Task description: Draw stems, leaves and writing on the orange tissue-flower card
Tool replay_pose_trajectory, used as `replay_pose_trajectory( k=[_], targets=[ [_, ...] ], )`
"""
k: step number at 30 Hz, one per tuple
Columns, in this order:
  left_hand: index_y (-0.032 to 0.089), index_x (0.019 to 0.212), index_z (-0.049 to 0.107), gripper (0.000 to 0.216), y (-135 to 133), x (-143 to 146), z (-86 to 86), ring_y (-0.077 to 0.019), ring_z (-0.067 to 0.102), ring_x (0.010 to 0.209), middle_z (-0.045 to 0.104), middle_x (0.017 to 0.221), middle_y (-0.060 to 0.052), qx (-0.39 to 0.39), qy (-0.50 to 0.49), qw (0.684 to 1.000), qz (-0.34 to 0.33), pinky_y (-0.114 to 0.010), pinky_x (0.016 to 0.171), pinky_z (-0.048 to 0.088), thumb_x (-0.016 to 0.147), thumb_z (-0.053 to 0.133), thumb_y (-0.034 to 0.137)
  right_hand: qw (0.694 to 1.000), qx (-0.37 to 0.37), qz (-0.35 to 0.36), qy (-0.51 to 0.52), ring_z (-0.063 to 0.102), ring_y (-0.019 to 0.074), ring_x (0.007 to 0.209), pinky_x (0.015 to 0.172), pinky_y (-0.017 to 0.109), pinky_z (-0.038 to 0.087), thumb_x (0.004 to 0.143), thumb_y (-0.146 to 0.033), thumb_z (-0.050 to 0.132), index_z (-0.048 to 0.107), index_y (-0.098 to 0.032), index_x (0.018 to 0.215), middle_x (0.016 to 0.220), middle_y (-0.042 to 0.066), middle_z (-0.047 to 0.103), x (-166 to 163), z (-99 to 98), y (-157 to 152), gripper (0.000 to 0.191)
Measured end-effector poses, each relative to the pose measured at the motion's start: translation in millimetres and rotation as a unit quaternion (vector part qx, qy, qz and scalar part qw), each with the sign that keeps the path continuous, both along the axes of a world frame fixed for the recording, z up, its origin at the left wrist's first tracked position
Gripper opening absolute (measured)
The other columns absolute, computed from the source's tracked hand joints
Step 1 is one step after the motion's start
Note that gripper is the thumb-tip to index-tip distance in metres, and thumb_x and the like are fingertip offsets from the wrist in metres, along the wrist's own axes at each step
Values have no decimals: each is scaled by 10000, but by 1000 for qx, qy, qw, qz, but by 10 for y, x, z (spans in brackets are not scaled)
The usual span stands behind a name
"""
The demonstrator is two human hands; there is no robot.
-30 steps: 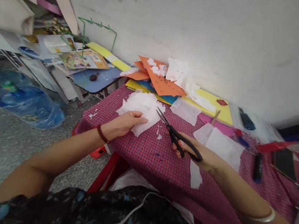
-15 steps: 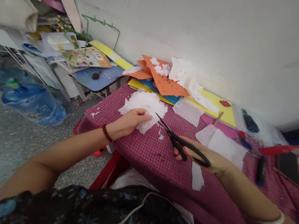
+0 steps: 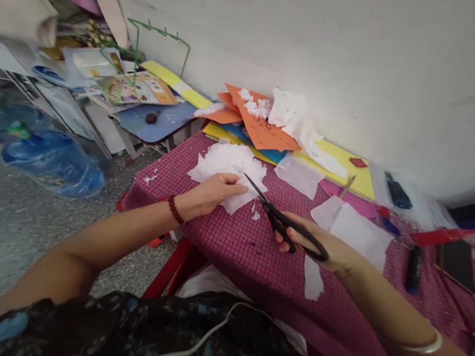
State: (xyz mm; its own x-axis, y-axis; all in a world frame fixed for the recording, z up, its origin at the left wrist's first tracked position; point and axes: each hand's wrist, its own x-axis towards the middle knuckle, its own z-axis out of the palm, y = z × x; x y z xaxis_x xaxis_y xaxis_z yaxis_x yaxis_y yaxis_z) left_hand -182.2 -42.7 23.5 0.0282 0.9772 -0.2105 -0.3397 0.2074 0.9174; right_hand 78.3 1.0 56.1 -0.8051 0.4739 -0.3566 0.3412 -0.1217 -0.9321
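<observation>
My left hand [image 3: 214, 193] pinches a small piece of white paper between thumb and fingers, above a ragged heap of white paper [image 3: 224, 161]. Black-handled scissors [image 3: 274, 213] are in my right hand [image 3: 300, 235], with fingers through the loops. Their blades point up and left, with the tips close to my left fingertips. Blades and paper overlap here, so I cannot tell whether they touch. Small white scraps [image 3: 255, 213] lie on the red checked cloth [image 3: 228, 242] below the blades.
Orange sheets [image 3: 266, 132] bearing white shreds lie against the wall. White paper pieces [image 3: 360, 235] and a black marker [image 3: 414, 270] are at the right. A blue stool [image 3: 156, 121] stands beyond the table's left edge, and large blue water bottles [image 3: 53, 159] are on the floor.
My right hand has shifted slightly left with the scissors, bringing the tips nearer my left fingers. My left hand has moved slightly right. The scissor handles look a little closer together.
</observation>
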Motion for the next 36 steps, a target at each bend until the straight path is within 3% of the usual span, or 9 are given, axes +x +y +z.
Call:
replay_pose_trajectory(
  k=[5,11,16,23,29,36],
  targets=[
    [124,782,672,36,5,27,34,-72,588,562,683,705,-6,9,-12,1000,1,-206,569,440,787,698,148,999,37,-7,5,510,78,601,501,209,370,856,-582,665,572,-164,1093,790,4,554,-1,-22,-35,489],
    [133,789,647,85,-64,-34,-1,-75,615,552,679,701,1,-23,-56,998,-2,-199,549,485,757,725,145,998,37,-48,-21,467,62,525,450,203,312,832,-598,682,559,-175,1060,746,-17,540,-4,-34,-56,496],
    [141,739,601,121,-132,-133,-1,-57,564,472,627,613,30,-38,-34,999,19,-176,473,455,735,722,140,999,13,-43,3,566,119,723,617,248,452,818,-621,683,559,-182,1118,902,39,586,47,-34,-12,546],
    [158,796,591,158,-62,-189,102,-59,583,546,622,691,52,27,-49,995,88,-190,513,491,730,734,168,1000,-10,-3,-25,588,131,821,712,267,473,829,-631,666,511,-179,1278,996,64,581,182,-22,15,655],
    [141,765,602,136,-35,-46,75,-62,580,563,626,692,29,20,-37,999,30,-197,539,465,751,734,167,1000,-2,10,-21,594,137,833,721,272,481,801,-662,676,455,-175,1388,998,69,598,89,20,-34,794],
    [139,752,622,95,-38,93,85,-57,562,545,631,681,23,8,-21,1000,1,-194,525,412,785,707,165,1000,17,13,12,559,124,760,614,240,434,865,-612,634,515,-190,1305,949,56,585,67,-2,-20,622]
  ],
)
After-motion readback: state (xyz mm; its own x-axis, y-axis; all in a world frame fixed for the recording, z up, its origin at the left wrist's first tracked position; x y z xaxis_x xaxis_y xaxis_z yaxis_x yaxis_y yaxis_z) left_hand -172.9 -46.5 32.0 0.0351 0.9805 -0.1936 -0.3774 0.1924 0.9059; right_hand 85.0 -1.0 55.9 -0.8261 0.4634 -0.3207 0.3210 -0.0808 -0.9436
